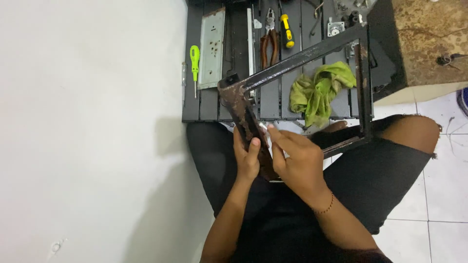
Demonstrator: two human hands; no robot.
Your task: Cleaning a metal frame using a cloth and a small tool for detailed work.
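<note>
A rusty square metal frame [302, 54] rests tilted over my lap, its far corner reaching over a dark slatted board [273, 100]. My left hand [246, 156] grips the frame's rusty near-left bar from the left side, thumb on top. My right hand [295, 158] presses on the same bar from the right, fingers pointing toward a small pale piece that shows between the two hands; what it is I cannot tell. A thin bracelet circles my right wrist.
On the slatted board lie a green rag [319, 90], a green-handled screwdriver [194, 61], a grey metal plate [212, 47], pliers [269, 41] and a yellow-handled tool [286, 30]. A rusty box [429, 41] stands at right. A white wall fills the left; white floor tiles at right.
</note>
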